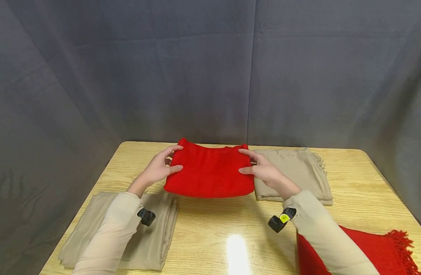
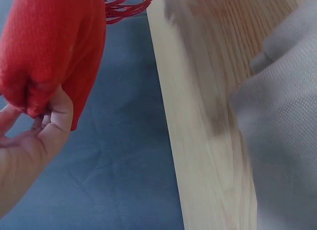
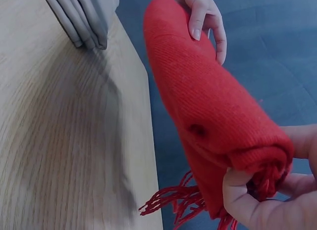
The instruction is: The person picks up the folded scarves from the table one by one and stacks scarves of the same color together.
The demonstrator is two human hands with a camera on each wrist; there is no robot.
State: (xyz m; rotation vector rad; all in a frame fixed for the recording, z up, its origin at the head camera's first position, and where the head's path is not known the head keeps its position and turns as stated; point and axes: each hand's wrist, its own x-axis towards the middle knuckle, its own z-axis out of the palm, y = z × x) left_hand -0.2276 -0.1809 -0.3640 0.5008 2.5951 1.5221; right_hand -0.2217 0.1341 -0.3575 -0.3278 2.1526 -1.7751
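Note:
A folded red scarf (image 1: 210,172) is held up over the far middle of the table, between both hands. My left hand (image 1: 158,166) pinches its left edge, thumb on the near face and fingers towards the top. At the opposite edge my right hand (image 1: 265,170) grips in the same way. In the right wrist view the scarf (image 3: 208,91) looks like a thick folded bundle, with red fringe (image 3: 183,200) hanging at the end by the right hand (image 3: 277,200). The left wrist view shows the left hand (image 2: 39,136) with scarf cloth bunched between thumb and fingers.
On the wooden table (image 1: 203,236) a folded beige cloth (image 1: 148,236) lies at the near left. Another beige one (image 1: 296,172), fringed, lies at the back right. A second red fringed scarf (image 1: 372,248) sits at the near right. Grey curtain (image 1: 196,76) hangs behind the table.

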